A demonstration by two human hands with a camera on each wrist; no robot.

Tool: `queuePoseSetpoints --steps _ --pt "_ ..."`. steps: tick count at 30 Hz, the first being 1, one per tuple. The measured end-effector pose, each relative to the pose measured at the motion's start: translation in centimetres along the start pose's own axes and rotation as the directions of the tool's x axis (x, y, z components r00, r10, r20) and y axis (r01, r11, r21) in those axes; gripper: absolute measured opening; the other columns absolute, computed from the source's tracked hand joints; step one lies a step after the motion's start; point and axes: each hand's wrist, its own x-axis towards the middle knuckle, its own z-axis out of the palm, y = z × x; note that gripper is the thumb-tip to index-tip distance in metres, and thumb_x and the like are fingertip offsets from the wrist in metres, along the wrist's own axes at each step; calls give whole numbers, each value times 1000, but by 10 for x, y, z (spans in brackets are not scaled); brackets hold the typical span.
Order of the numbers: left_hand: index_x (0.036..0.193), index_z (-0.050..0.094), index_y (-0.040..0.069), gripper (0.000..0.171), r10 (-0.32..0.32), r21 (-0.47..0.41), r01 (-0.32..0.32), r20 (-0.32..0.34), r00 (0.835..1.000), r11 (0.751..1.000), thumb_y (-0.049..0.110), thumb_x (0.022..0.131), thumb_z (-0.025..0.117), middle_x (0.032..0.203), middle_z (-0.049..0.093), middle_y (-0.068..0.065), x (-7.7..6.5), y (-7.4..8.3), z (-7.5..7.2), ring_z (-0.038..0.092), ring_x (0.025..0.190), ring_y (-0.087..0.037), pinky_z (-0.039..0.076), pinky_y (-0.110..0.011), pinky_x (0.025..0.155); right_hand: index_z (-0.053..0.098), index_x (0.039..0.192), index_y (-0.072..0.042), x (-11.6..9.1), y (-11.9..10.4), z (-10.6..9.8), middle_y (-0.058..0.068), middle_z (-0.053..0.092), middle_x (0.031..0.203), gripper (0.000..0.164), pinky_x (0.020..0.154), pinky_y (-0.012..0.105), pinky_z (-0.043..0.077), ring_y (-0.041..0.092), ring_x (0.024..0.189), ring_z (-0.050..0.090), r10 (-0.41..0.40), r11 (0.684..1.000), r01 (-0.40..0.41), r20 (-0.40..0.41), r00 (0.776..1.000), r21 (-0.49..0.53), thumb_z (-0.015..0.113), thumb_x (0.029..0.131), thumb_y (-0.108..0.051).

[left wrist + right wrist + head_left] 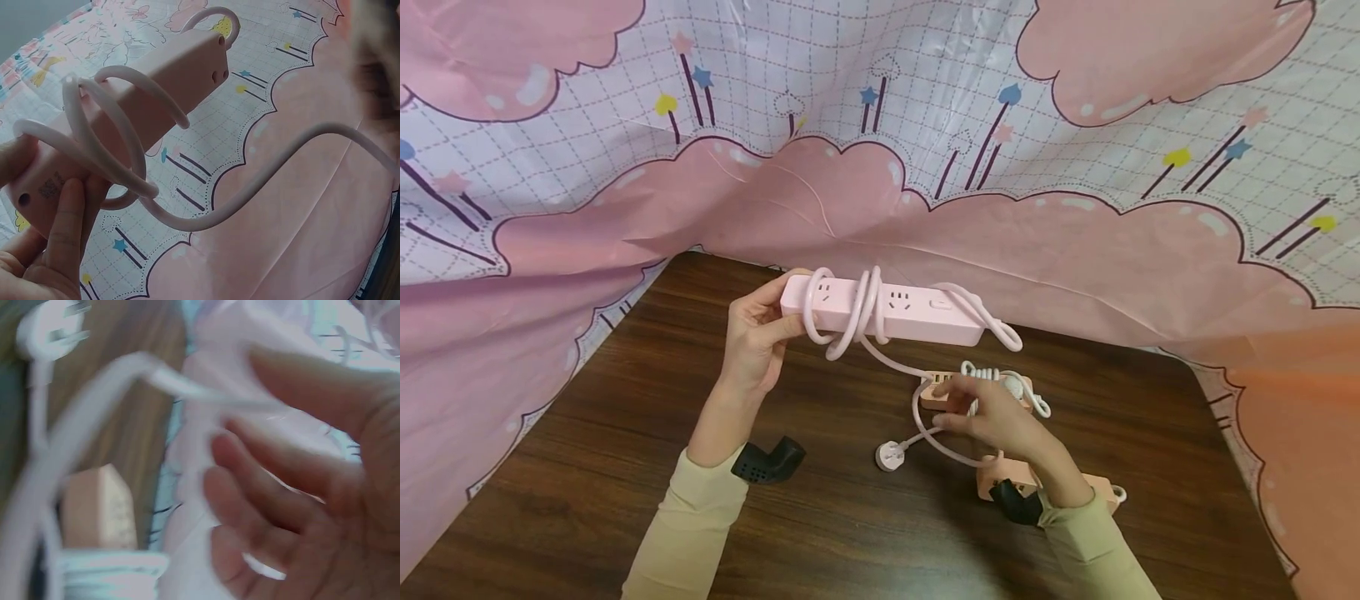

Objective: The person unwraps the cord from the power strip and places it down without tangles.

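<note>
A pink power strip [925, 323], its cord [856, 312] looped several times around it, is held up above the table. At its left end, my left hand [756, 340] grips it between thumb and fingers; the left wrist view shows the underside. From the loops a loose length of cord [256, 181] hangs down toward the table. Close to that length is my right hand [300, 481], thumb and fingers apart and relaxed, with the cord passing by the gap between them. A white plug [890, 456] is on the table.
Behind my right hand lies an orange power strip [934, 393] wrapped in white cord [981, 372]. Another orange power strip [1011, 475] lies nearer, partly under my right wrist. A patterned pink cloth [880, 208] hangs behind the brown wooden table [820, 533].
</note>
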Motion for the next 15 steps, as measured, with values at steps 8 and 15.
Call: queuePoseSetpoints --steps 8,15 --pt "100 72 9 34 2 -22 -1 7 1000 1000 9 68 81 96 68 -4 -1 -1 1 58 85 -12 51 -21 71 66 108 -5 24 -25 0 2 67 97 19 78 31 49 17 91 60 -123 973 145 -130 984 181 61 90 -5" --pt "102 71 9 35 -9 -21 9 28 1000 1000 10 69 81 99 67 -4 -2 1 -2 58 87 -13 51 -21 73 63 102 9 32 -20 -6 -1 66 88 16 71 22 49 9 80 60 -90 899 144 -147 985 414 54 90 6"
